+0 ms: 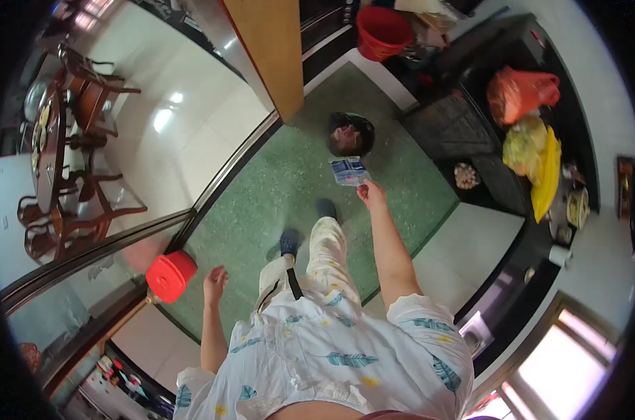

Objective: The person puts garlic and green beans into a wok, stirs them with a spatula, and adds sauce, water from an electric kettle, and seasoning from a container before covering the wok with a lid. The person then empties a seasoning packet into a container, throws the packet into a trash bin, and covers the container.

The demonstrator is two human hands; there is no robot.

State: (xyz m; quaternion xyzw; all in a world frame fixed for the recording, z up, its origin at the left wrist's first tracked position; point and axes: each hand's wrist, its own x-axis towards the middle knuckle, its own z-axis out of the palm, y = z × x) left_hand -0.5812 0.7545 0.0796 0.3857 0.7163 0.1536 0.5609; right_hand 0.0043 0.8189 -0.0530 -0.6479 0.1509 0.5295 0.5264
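Pinched in my right hand [371,194] is the edge of a flat blue and clear plastic packet [348,171], held out ahead of me. Just beyond the packet, a round black basin [361,127] stands on the green floor with reddish pieces [346,137] inside. My left hand [217,279] hangs at my left side, away from any object, its fingers loosely bent and apart. The nearest thing to it is a red lidded bin [170,276] on the floor.
A glass sliding door frame [226,165] runs along the left, with a wooden table and chairs [86,91] beyond. At the right, a dark counter holds a red bag [519,94] and a yellow bag [547,178]. A red bucket [384,35] stands at the top.
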